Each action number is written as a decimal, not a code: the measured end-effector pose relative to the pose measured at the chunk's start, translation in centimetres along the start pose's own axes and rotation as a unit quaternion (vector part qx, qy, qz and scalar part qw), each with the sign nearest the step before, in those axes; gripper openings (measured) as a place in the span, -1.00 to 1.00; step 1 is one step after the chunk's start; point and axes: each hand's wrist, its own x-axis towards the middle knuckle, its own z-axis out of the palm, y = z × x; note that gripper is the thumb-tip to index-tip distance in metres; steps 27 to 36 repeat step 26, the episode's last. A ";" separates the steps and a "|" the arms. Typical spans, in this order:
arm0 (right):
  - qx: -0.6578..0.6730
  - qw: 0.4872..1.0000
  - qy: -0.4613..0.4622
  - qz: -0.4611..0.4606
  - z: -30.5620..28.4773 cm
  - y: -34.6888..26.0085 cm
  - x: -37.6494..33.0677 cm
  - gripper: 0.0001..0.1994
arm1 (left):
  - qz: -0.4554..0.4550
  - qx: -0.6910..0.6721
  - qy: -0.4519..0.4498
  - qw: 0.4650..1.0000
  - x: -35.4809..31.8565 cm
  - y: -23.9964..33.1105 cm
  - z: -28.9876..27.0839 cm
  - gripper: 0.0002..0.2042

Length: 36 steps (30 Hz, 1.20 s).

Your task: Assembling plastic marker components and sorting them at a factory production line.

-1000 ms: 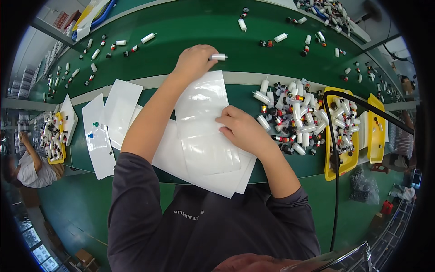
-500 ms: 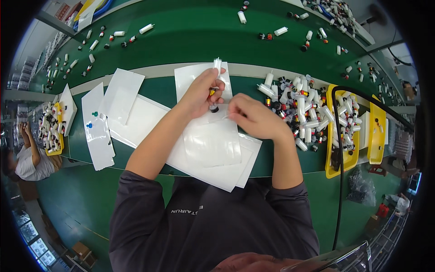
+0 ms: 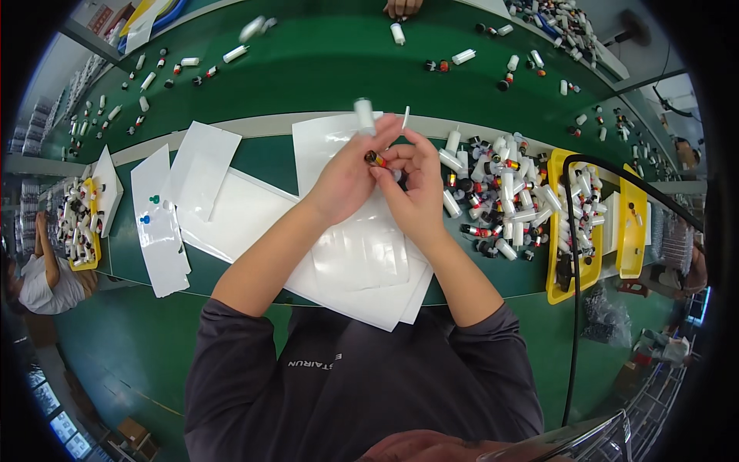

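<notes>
My left hand (image 3: 348, 179) is closed, palm up, over the white sheets. A white plastic cylinder (image 3: 364, 115), blurred, stands up from its fingers. Against the palm lies a small dark vial (image 3: 375, 159) with an orange-red band. My right hand (image 3: 419, 185) meets the left from the side, its thumb and curled fingers closed around the vial. A thin white strip (image 3: 406, 117) rises at its index fingertip; I cannot tell whether it is gripped. Under both hands lies a glossy white sheet (image 3: 362, 250) on larger white sheets.
At right, a loose pile of white cylinders and vials (image 3: 508, 189) borders a yellow tray (image 3: 556, 262). A black cable (image 3: 571, 346) hangs across the tray. More parts dot the green belt (image 3: 323, 69) beyond, where another person's hand (image 3: 402, 8) shows. White cards (image 3: 158, 231) lie left.
My right hand has moved up and left to join the left hand at the vial. Parts on the far belt have shifted left. Another person's hand has appeared at the top.
</notes>
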 end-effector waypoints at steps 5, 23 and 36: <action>0.057 0.997 0.058 0.012 -0.9 -0.1 0.4 -0.39 | 0.030 0.238 -0.024 0.971 0.1 0.3 -1.0 -0.58; -0.165 0.981 0.074 -0.068 -0.8 0.2 0.3 -0.60 | 0.035 0.146 0.038 0.988 -0.1 0.7 0.0 -0.67; -0.185 0.977 0.059 -0.092 -0.9 0.4 0.2 -0.59 | 0.033 0.197 0.036 0.979 -0.2 0.7 -0.1 -0.64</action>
